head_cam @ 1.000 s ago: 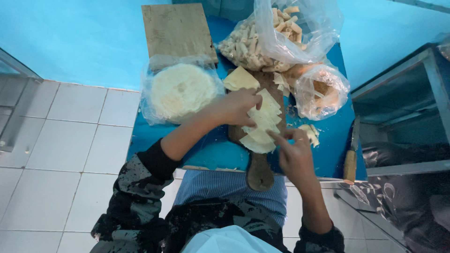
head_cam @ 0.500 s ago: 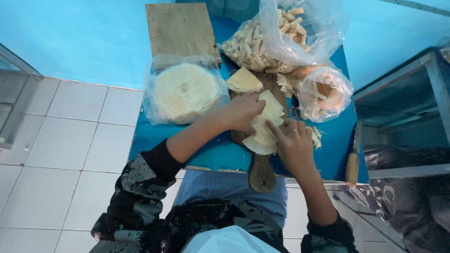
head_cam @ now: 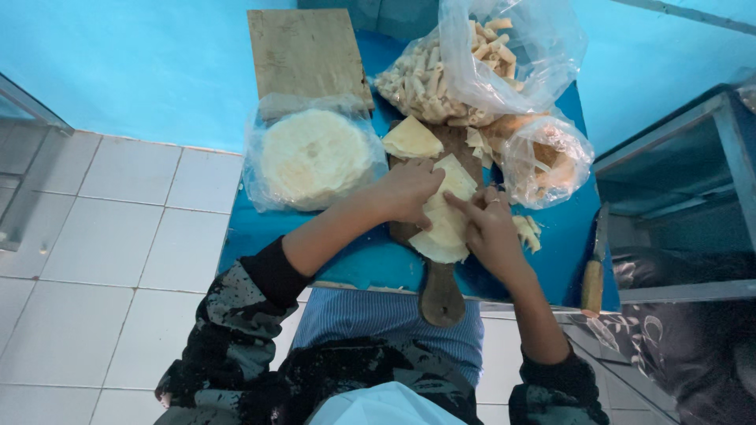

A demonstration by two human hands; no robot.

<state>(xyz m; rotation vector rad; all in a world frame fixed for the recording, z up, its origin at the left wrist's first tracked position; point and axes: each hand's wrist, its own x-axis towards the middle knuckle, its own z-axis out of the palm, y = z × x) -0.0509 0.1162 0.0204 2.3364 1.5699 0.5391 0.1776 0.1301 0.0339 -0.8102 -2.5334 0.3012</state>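
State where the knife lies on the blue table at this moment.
In the head view the knife lies at the right edge of the blue table, wooden handle toward the person, right of the right hand and below the small bag.

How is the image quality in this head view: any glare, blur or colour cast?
Head view: cool bluish cast, even light, no hard shadows; mild sheen on the clear plastic bag; left hand and right hand on the pale wrapper sheets fairly sharp; edges bend from wide-angle distortion.

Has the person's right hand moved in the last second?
Yes. The right hand has come in from below the pale sheet onto it, closer to the left hand, judged against the wooden paddle board.
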